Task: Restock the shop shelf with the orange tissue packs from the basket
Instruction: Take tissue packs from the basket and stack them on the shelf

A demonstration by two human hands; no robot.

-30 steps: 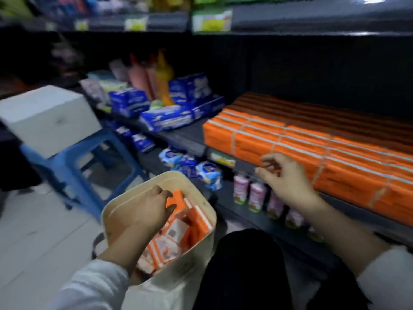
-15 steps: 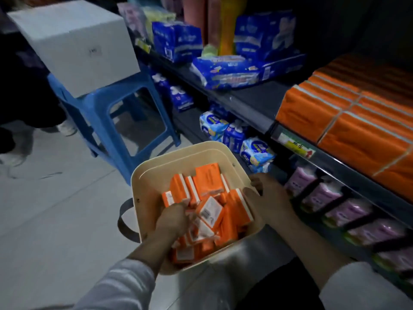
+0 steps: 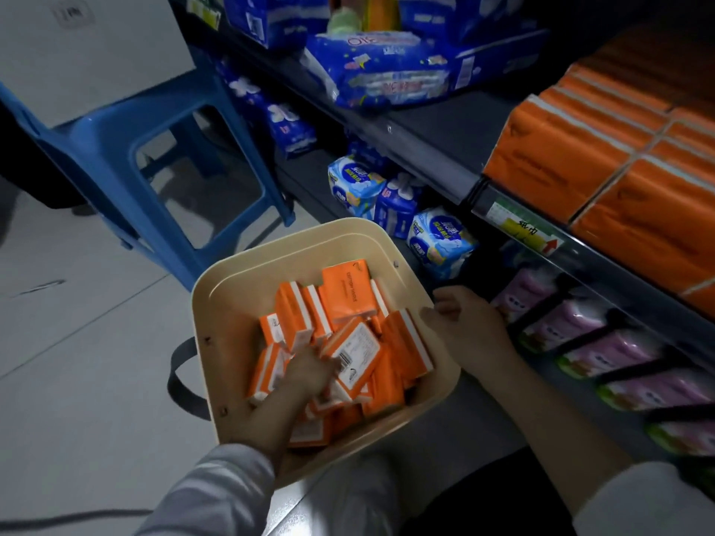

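Currently the left hand (image 3: 307,375) is down inside the basket (image 3: 271,251), its fingers buried among the loose orange tissue packs (image 3: 348,294). Fingertips are blurred and touch a pack lying label-up; cannot tell whether they grip it. Right hand (image 3: 470,328) grips the basket's right rim, thumb over the inner side and fingers curled on the outside.

Basket is cream-coloured and squarish, with a dark strap handle (image 3: 182,377) on its left side. The packs lie in it in a jumbled heap, some flat, some on edge. Basket is just in front of the shelf (image 3: 425,145).

Upper shelf board, right: stacked orange tissue bundles (image 3: 619,195) in neat rows, with a yellow price label (image 3: 522,232) on the edge below them. Further left on the same board: blue packs (image 3: 387,71). Lower shelf: blue-and-white packs (image 3: 439,241) just beyond the basket, pink packs (image 3: 603,342) near the right hand.

Left side: blue stool (image 3: 116,156) carrying a white box (image 3: 85,52), standing on a pale floor (image 3: 77,323).
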